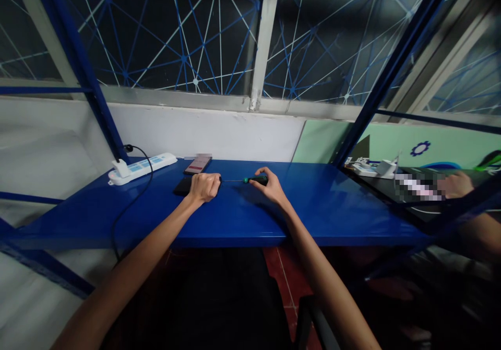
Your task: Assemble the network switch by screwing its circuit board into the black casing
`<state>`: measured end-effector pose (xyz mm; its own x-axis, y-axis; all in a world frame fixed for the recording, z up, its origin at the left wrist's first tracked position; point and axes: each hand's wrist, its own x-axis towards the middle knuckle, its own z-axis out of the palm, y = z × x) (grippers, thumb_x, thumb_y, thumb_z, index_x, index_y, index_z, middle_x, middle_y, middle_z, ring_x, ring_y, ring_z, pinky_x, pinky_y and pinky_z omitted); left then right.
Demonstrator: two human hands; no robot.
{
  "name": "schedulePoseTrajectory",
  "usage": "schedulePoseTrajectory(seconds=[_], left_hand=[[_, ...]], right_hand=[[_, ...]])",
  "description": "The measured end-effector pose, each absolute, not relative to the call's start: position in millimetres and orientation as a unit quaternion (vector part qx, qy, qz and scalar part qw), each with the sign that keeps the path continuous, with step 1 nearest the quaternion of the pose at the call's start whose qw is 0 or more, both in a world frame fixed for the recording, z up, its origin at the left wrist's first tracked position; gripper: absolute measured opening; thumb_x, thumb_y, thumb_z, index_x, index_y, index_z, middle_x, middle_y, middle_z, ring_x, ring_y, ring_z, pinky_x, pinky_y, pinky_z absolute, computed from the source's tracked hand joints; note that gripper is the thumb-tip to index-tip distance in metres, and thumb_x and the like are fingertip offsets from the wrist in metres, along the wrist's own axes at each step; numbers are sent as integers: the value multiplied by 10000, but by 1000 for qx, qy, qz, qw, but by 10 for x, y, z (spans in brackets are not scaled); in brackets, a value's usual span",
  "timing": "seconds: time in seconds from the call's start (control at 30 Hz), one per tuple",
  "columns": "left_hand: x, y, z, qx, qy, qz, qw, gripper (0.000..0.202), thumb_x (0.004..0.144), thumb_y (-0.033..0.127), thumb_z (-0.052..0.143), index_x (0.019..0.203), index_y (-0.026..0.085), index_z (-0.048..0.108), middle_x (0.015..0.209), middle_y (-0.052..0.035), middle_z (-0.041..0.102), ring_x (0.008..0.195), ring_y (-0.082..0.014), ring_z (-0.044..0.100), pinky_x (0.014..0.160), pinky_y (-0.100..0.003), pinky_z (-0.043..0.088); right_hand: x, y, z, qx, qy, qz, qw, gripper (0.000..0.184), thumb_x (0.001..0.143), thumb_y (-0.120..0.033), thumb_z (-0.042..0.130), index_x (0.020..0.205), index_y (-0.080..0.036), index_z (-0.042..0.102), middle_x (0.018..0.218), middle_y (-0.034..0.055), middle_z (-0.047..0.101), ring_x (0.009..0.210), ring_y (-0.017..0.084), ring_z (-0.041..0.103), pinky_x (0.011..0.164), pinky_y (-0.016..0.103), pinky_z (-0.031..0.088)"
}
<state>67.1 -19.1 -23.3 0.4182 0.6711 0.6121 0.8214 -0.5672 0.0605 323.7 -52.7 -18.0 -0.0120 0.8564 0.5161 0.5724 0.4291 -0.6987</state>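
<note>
My left hand (204, 186) is closed over the right end of a flat black device (182, 185) lying on the blue table (321, 203). My right hand (268, 184) grips the black and green handle of a small screwdriver (256, 180). Its thin shaft runs level to the left and its tip meets the device at my left hand.
A second phone (198, 164) lies just behind the device. A white power strip (143, 167) with a black cable sits at the back left. Another person's hand (456, 185) rests on a neighbouring table at the right. Blue frame posts stand at both sides.
</note>
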Motion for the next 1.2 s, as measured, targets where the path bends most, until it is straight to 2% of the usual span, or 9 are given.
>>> schedulePoseTrajectory(seconds=[0.33, 0.53, 0.6, 0.73, 0.83, 0.93, 1.0, 1.1, 1.2], left_hand=[[688, -146, -274, -846, -468, -229, 112, 499, 926, 336, 262, 915, 171, 733, 787, -111, 738, 728, -262, 671, 596, -313, 380], [708, -152, -293, -855, -467, -201, 105, 488, 930, 334, 270, 797, 165, 708, 730, -117, 715, 703, -261, 661, 579, -307, 347], [712, -157, -303, -855, -468, -197, 101, 489, 929, 336, 271, 771, 165, 701, 724, -117, 711, 702, -262, 658, 573, -308, 337], [712, -151, -332, -850, -480, -199, 88, 505, 934, 345, 259, 816, 175, 720, 757, -111, 723, 714, -255, 657, 580, -306, 338], [707, -130, -350, -837, -500, -209, 76, 511, 931, 344, 260, 902, 186, 745, 790, -109, 733, 728, -252, 659, 593, -308, 351], [704, -108, -340, -820, -525, -222, 58, 493, 920, 316, 282, 960, 198, 758, 830, -103, 744, 774, -251, 664, 620, -309, 370], [705, -99, -316, -809, -538, -233, 41, 481, 915, 308, 296, 957, 214, 766, 876, -87, 753, 827, -249, 665, 646, -307, 385], [708, -89, -271, -790, -558, -254, 12, 474, 910, 319, 308, 916, 244, 776, 946, -57, 759, 902, -247, 662, 685, -302, 407], [706, -79, -240, -776, -568, -274, -23, 468, 901, 340, 323, 867, 261, 782, 960, -31, 761, 923, -243, 662, 692, -292, 424]], right_hand=[[3222, -485, -224, -579, -710, 141, 376, 511, 857, -630, 462, 679, -174, 610, 571, 7, 534, 581, 145, 489, 542, 262, 298], [3252, -461, -254, -587, -719, 185, 323, 400, 708, -549, 679, 876, -199, 585, 687, -11, 613, 617, 142, 521, 545, 235, 345], [3250, -463, -243, -597, -719, 179, 307, 394, 741, -582, 637, 794, -195, 592, 657, -2, 602, 609, 144, 517, 538, 238, 330], [3220, -494, -216, -610, -725, 156, 279, 553, 845, -663, 457, 571, -191, 548, 554, 23, 545, 564, 148, 497, 532, 261, 288], [3205, -507, -224, -618, -721, 147, 275, 531, 861, -666, 429, 678, -196, 595, 620, 32, 590, 594, 158, 517, 549, 263, 299], [3223, -490, -248, -621, -717, 145, 282, 466, 741, -657, 616, 880, -212, 605, 762, 23, 640, 653, 160, 532, 556, 246, 322], [3241, -471, -257, -617, -719, 148, 284, 463, 687, -612, 691, 906, -215, 596, 775, 8, 638, 656, 150, 521, 552, 237, 322], [3250, -463, -251, -612, -728, 141, 276, 446, 754, -643, 613, 763, -197, 608, 669, 5, 603, 620, 143, 505, 545, 242, 300], [3228, -484, -239, -611, -739, 114, 260, 566, 852, -683, 449, 597, -192, 566, 573, 25, 555, 574, 146, 484, 543, 267, 272]])
